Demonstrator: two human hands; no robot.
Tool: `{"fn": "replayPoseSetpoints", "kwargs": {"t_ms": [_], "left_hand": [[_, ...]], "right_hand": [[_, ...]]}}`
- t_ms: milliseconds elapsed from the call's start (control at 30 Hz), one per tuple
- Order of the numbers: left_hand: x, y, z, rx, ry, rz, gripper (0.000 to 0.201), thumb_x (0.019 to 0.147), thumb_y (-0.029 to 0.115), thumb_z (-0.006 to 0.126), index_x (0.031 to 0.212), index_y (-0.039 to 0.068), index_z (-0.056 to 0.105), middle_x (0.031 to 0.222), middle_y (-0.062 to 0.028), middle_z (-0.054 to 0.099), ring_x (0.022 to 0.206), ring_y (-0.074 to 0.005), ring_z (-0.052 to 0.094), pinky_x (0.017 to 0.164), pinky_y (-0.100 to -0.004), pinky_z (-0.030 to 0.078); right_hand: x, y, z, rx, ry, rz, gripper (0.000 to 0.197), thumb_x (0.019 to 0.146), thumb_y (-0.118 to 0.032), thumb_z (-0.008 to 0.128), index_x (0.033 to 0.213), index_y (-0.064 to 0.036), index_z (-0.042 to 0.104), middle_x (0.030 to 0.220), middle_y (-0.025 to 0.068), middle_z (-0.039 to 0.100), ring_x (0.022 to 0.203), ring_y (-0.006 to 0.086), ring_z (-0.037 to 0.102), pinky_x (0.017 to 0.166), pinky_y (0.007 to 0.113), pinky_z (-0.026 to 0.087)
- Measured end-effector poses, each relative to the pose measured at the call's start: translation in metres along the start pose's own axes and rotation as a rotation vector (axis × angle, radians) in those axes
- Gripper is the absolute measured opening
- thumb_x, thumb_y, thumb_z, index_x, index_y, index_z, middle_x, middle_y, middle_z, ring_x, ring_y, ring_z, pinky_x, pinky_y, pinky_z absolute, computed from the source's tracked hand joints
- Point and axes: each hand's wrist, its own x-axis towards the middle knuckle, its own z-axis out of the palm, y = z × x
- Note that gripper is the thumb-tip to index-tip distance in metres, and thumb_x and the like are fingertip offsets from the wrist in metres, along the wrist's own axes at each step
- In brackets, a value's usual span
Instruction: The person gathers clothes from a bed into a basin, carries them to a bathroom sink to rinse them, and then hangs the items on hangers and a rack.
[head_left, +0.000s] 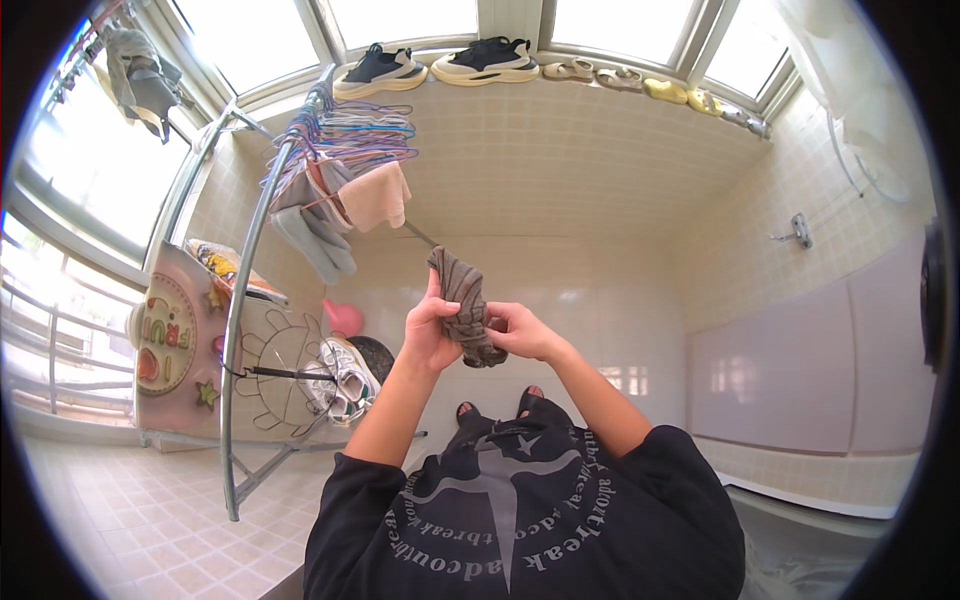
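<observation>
In front of my body I hold a grey-brown ribbed sock (462,300), bunched and hanging downward. My left hand (430,335) grips its left side, with the thumb pressed across the fabric. My right hand (522,333) pinches its lower right side between the fingers, and some fingertips are hidden behind the cloth. Just beyond, to the left, a pale pink cloth (376,196) and light grey socks (315,245) hang from a metal drying rack (252,235). Several blue and purple hangers (365,130) are crowded together on the same rack.
Shoes stand along the window sill, including black-and-cream sneakers (485,62) and yellow clogs (665,91). A round wire clip hanger (285,372) hangs low at left, by white sneakers (350,380) and a pink rounded object (343,318). Tiled walls enclose the far side.
</observation>
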Motion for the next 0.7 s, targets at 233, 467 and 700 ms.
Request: {"fn": "replayPoseSetpoints", "kwargs": {"t_ms": [233,467,700], "left_hand": [[-0.001,0.007,-0.003,-0.025,-0.025,0.031,0.079,0.072,-0.007,0.043,0.145,0.024,0.037,0.123,-0.0116,0.056,0.111,-0.0301,0.058,0.096,-0.0465,0.049],[-0.005,0.043,-0.011,0.136,-0.008,0.059,0.063,0.072,-0.006,0.047,0.134,0.009,0.047,0.119,-0.0144,0.060,0.109,-0.0309,0.061,0.095,-0.0444,0.052],[0.006,0.080,-0.072,1.348,0.453,0.247,0.024,0.088,0.007,0.066,0.111,-0.001,0.066,0.099,-0.0048,0.069,0.088,-0.0106,0.062,0.080,-0.0245,0.050]], "right_hand": [[0.008,-0.007,0.003,-0.428,-0.265,-0.232,0.038,0.076,-0.011,0.070,0.112,-0.0026,0.060,0.106,0.0166,0.063,0.092,0.0329,0.064,0.079,0.042,0.052],[0.002,-0.037,-0.016,-0.523,0.191,-0.059,0.015,0.082,-0.012,0.063,0.095,-0.0037,0.065,0.083,0.0187,0.066,0.074,0.0304,0.064,0.068,0.037,0.050],[-0.005,-0.067,-0.032,0.157,0.274,-0.089,0.016,0.097,-0.010,0.051,0.096,0.0010,0.063,0.084,0.0037,0.067,0.075,0.0100,0.060,0.067,0.025,0.049]]}}
